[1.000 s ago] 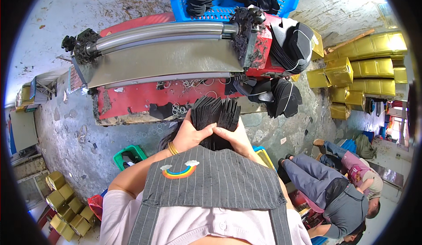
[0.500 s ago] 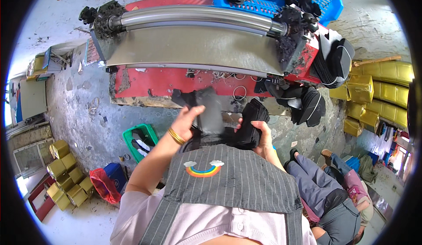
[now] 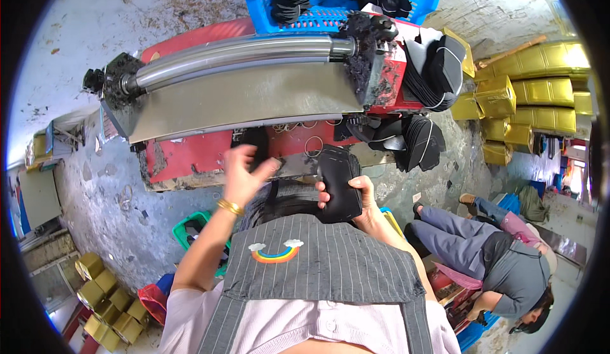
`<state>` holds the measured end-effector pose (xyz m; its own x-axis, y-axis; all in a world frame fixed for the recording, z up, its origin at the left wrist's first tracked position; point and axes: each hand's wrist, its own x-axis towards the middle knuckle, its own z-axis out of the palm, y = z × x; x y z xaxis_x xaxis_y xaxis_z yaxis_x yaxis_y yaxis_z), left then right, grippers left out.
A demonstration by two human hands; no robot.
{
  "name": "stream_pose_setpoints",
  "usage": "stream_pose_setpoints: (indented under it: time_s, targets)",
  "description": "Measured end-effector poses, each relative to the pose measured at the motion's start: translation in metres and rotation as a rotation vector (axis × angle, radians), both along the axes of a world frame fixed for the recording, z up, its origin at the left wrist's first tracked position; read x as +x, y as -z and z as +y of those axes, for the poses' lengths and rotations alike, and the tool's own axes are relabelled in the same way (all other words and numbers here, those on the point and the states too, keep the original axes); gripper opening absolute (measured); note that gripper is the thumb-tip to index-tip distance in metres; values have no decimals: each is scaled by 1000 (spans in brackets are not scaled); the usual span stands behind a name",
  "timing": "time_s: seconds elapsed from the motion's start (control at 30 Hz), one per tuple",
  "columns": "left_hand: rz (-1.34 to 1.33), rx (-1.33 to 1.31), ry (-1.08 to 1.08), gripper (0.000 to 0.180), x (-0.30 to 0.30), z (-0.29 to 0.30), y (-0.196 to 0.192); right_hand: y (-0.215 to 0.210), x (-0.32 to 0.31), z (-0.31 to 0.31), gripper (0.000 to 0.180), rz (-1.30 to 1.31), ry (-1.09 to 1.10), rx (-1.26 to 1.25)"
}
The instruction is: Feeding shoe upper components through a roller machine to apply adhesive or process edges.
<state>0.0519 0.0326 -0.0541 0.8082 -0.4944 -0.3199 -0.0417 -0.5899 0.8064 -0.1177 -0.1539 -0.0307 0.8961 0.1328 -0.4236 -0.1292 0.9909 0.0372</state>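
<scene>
My right hand (image 3: 363,203) grips a stack of flat black sheet pieces (image 3: 341,182) in front of my apron, thumb on its right side and fingertips at its left edge. The pieces look like thin, curved-edge cutouts; their exact kind is unclear. To the left, my left hand (image 3: 244,175) is raised with thumb and fingers apart. Just beyond it, a dark piece (image 3: 259,139) lies at the red bench (image 3: 190,156), partly behind the fingers. Ahead stands a machine with a shiny metal roller (image 3: 241,59) and a sloping metal plate (image 3: 248,93).
A blue basket (image 3: 259,5) holding black pieces stands beyond the machine. Tied black bundles (image 3: 422,143) lie at the bench's right end. A green crate (image 3: 184,230) sits lower left. Gold tins (image 3: 540,93) are stacked at right, and another person (image 3: 502,262) bends over at lower right.
My left hand has come away from a dark piece that was moving by the stack, and its fingers have spread. My right hand keeps the stack, now turned face up. The view has shifted right.
</scene>
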Motion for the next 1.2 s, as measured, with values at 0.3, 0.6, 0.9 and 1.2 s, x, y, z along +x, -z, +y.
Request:
stream_pose_setpoints:
  time_s: [0.3, 0.6, 0.9, 1.2]
  targets:
    - [1119, -687, 299, 47, -45, -48, -55, -33, 0, -2, 63, -33, -366, -404]
    - [897, -599, -2, 31, -51, -72, 27, 38, 2, -3, 77, 331, -453, -1578]
    - [303, -265, -375, 49, -42, -96, 135, 94, 52, -5, 54, 388, -631, -2218]
    - [354, 250, -265, 75, -52, -95, 63, 115, 40, -1, 57, 475, -545, -2484]
